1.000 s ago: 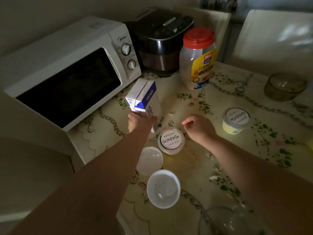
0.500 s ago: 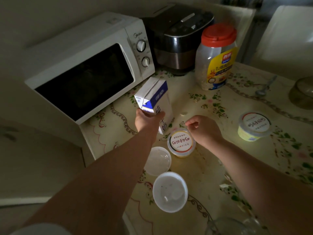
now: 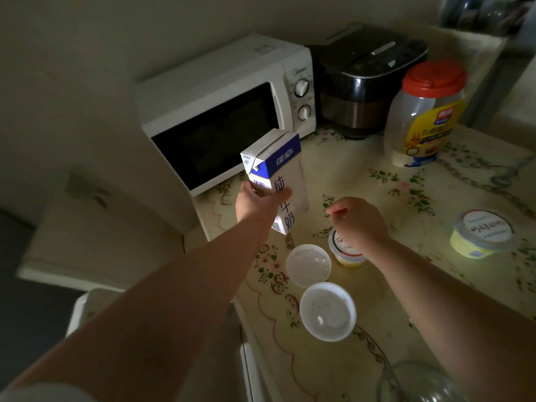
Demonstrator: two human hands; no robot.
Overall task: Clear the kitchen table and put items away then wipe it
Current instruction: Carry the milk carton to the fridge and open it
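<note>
The cream, flower-printed oilcloth table point(image 3: 377, 181) carries everything. The white box microwave with two dials point(image 3: 220, 94) stands just beyond the left fingers, so the lift is best drawn back toward the body rather than forward into its door. Well beyond the right fingers stand the black and steel rice cooker point(image 3: 368, 82) and the clear plastic jar with red lid and yellow label point(image 3: 423, 120). Neither looks to be in the way.

The white and blue cardboard milk carton point(image 3: 285, 172) is the thing in hand. It is tilted, with its top toward the microwave. The left hand point(image 3: 255, 204) grips it low on the body, thumb across the printed front and the other fingers wrapped round the far side, out of sight. I cannot tell whether its lower corner is clear of the cloth. It would be wise to bring it upright before carrying it and to squeeze only lightly, since cardboard walls give.

The right hand point(image 3: 359, 224) hovers just right of the carton with its fingers curled and thumb and forefinger tips close together. I cannot tell whether they pinch anything. It could steady the carton's base.

Under its wrist sits a round yellow yoghurt tub with printed white top point(image 3: 345, 253). A second yellow tub point(image 3: 481, 236) stands well to the right of those fingers. A round white plastic lid point(image 3: 308, 265) and a second white lid point(image 3: 327, 311) lie nearer the body than either set of fingers, so the carton should pass above them.
</note>
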